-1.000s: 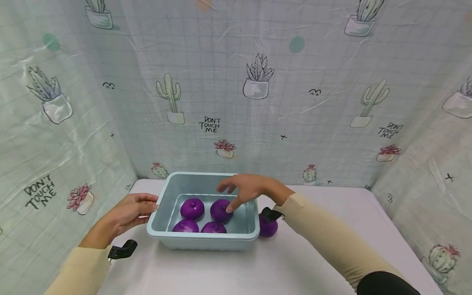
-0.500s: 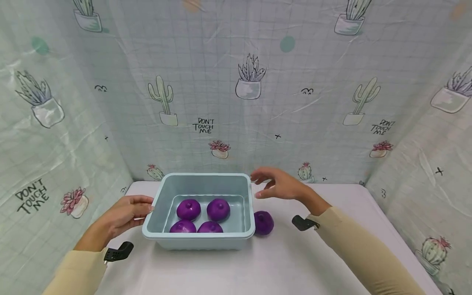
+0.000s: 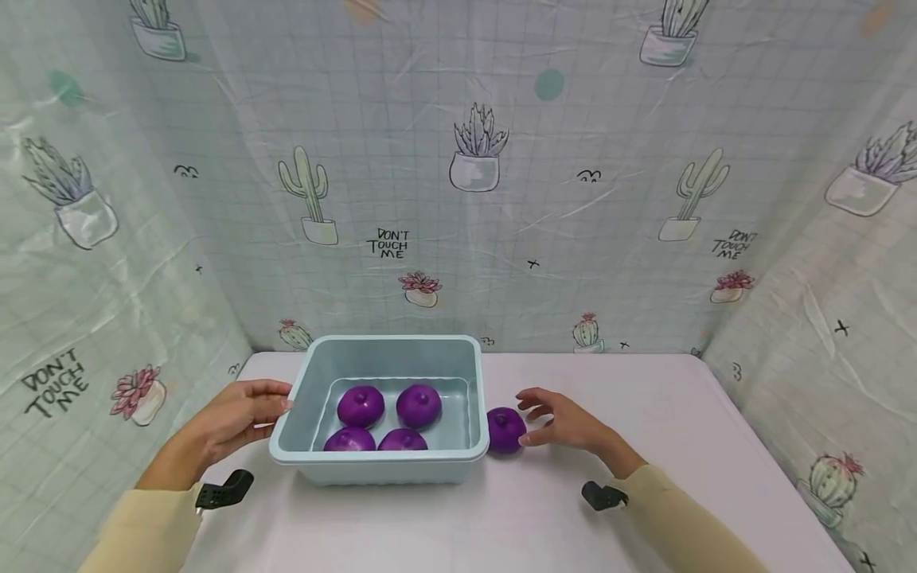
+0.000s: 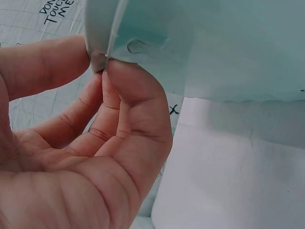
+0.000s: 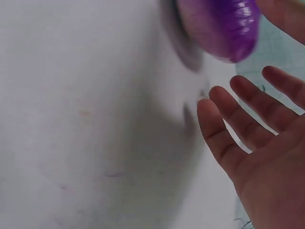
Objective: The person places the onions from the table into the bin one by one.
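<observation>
My left hand (image 3: 239, 418) pinches the left rim of a pale blue plastic bin (image 3: 380, 469) between thumb and fingers; the left wrist view shows the bin's rim (image 4: 99, 36) in that pinch. Inside the bin sit several glossy purple onion-like vegetables (image 3: 419, 406), each round with a small nub on top. One more purple onion-like vegetable (image 3: 505, 430) lies on the table just outside the bin's right wall. Beside it, my right hand (image 3: 562, 422) has its fingers spread and loosely bent, thumb tip right at its side. In the right wrist view the palm (image 5: 274, 186) holds nothing.
The bin stands on a white table (image 3: 609, 509). Behind and at both sides hangs a pale curtain (image 3: 544, 199) printed with cacti, close to the table's far edge. Black straps with camera mounts (image 3: 605, 496) sit on the wrists.
My right hand has moved from over the bin out to the right, then down beside the vegetable on the table. My left hand keeps its pinch on the rim. The view has shifted slightly.
</observation>
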The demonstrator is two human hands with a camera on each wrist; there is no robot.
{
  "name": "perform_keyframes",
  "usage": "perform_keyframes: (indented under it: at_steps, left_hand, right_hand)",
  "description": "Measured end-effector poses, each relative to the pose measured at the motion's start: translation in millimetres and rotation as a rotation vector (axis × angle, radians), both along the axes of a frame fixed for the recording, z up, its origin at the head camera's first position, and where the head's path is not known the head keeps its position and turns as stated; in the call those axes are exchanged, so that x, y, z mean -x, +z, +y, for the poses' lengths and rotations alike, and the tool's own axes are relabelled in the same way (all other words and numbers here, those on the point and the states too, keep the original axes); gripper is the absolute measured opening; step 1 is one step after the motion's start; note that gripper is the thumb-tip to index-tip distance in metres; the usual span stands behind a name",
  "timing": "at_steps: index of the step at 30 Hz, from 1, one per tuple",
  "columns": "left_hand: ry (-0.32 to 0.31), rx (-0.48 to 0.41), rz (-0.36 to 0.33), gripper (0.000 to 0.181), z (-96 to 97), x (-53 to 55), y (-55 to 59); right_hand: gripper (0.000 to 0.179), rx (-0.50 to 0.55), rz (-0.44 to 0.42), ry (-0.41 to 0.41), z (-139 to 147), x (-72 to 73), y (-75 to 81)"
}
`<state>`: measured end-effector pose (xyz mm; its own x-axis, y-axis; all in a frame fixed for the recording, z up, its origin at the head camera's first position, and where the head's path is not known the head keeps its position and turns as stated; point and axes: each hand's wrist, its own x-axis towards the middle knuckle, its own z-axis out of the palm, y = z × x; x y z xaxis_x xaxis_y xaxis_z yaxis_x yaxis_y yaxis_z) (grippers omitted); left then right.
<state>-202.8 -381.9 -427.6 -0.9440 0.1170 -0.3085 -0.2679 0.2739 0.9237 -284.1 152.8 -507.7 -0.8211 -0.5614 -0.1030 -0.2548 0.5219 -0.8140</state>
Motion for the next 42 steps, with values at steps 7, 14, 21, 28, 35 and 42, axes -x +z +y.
perform_keyframes:
  at_steps: [7,14,21,28,35,42]
  left_hand:
    - [0.006,-0.004,-0.005,0.054,-0.5,-2.8,-0.5]
    - [0.000,-0.001,-0.002,0.056,3.2,-3.3,0.5]
    - [0.014,0.015,0.001,0.056,4.9,-2.7,-1.2]
    - [0.012,0.017,0.002,0.057,4.7,-2.3,-1.7]
    - [0.021,0.017,-0.012,0.055,5.6,-2.4,-0.5]
    - [0.025,0.022,-0.017,0.055,3.8,-3.8,0.8]
  right_hand:
    - [0.088,-0.002,0.003,-0.006,-6.3,-2.2,-15.9]
    - [0.092,-0.011,0.013,-0.022,-14.8,-6.1,-20.1]
    - [0.091,-0.066,0.065,-0.022,-21.1,-9.1,-24.1]
    - [0.086,-0.065,0.115,-0.005,-14.9,-12.7,-25.9]
    - [0.083,-0.024,0.175,0.025,-5.2,-19.8,-16.0]
    - [0.081,0.019,0.263,0.062,-0.7,-35.2,8.6]
